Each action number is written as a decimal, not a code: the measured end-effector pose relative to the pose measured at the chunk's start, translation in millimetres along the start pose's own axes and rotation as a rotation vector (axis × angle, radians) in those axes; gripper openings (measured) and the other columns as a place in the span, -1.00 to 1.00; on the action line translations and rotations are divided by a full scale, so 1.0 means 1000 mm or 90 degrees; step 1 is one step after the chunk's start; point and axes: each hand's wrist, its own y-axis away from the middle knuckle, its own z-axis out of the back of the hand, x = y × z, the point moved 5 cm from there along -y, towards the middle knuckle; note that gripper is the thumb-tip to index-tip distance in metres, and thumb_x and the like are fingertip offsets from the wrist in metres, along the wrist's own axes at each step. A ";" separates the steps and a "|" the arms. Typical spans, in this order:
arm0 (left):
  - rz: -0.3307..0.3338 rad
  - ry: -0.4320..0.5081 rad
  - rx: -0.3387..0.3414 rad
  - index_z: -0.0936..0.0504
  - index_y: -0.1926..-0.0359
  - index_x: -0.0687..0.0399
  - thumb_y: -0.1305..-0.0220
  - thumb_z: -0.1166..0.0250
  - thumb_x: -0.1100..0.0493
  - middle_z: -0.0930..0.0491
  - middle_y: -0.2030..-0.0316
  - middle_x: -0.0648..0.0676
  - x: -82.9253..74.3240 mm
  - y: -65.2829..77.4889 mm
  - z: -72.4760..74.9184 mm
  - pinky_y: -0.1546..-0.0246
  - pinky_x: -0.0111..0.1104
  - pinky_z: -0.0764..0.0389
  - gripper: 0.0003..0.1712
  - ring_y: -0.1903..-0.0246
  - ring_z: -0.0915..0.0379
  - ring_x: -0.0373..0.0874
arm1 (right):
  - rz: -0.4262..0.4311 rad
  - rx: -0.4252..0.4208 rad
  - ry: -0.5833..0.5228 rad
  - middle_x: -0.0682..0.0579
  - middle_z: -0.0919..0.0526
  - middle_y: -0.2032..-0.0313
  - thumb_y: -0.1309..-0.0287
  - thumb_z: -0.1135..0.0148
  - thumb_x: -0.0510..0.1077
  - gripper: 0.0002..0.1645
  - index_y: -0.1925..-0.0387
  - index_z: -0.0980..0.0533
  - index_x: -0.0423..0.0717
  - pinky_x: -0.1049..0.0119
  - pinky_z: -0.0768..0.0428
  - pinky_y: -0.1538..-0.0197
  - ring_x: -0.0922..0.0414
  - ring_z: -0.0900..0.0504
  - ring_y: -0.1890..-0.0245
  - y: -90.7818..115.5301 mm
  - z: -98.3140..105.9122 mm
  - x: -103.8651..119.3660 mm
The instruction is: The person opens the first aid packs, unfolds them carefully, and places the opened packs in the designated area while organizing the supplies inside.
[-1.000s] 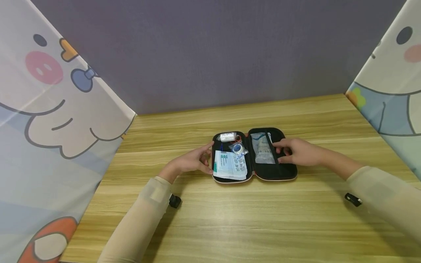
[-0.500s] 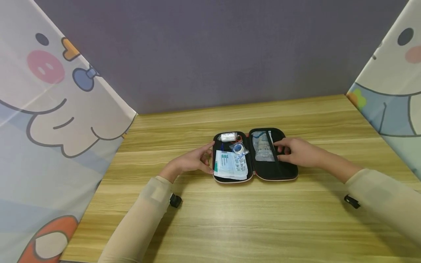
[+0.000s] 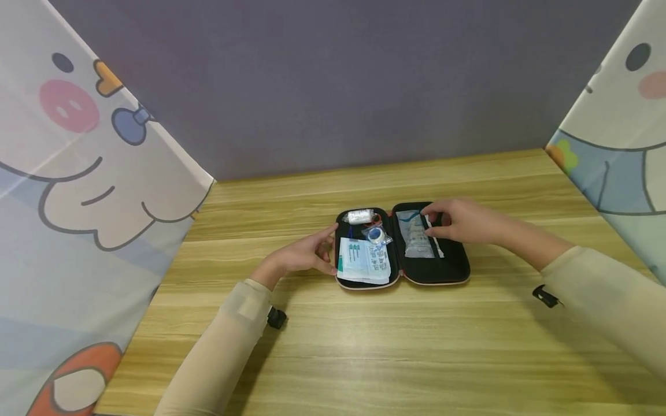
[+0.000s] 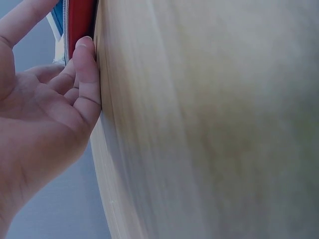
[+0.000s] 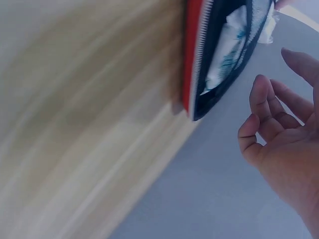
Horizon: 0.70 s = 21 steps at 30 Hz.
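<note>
An unzipped first-aid case (image 3: 451,271) lies flat on the table, its black inside facing up. Its left half holds paper packets with green print (image 3: 361,263), a wrapped tape roll (image 3: 377,235), a wrapped bandage roll (image 3: 360,216) and red-handled scissors (image 3: 376,220). A clear plastic packet (image 3: 413,237) sits under a black strap in the right half. My left hand (image 3: 300,254) touches the left rim with thumb and forefinger spread. Over the right half is my right hand (image 3: 465,222), fingertips by the strap; whether they touch it is unclear. In the right wrist view nothing shows between its fingers.
The wooden table (image 3: 333,346) stretches around the case. A grey panel (image 3: 354,86) stands behind it, with cartoon-printed cloth (image 3: 67,173) at both sides. Small black objects (image 3: 277,318) show beside the sleeves.
My right hand has moved away from me and slightly left along the strap. A white strip beside the clear packet now shows where the hand was. My left hand stays put.
</note>
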 end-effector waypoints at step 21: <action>-0.003 0.000 -0.004 0.23 -0.75 -0.33 -0.19 -0.60 0.23 -0.28 -0.50 0.16 -0.001 0.001 0.000 0.06 -0.29 -0.53 0.43 0.12 -0.39 -0.06 | 0.067 0.104 0.040 -0.17 -0.60 -0.31 -0.38 -0.43 0.01 -0.37 -0.37 -0.57 -0.15 -0.03 -0.66 -0.12 -0.03 -0.68 -0.03 -0.058 -0.039 0.044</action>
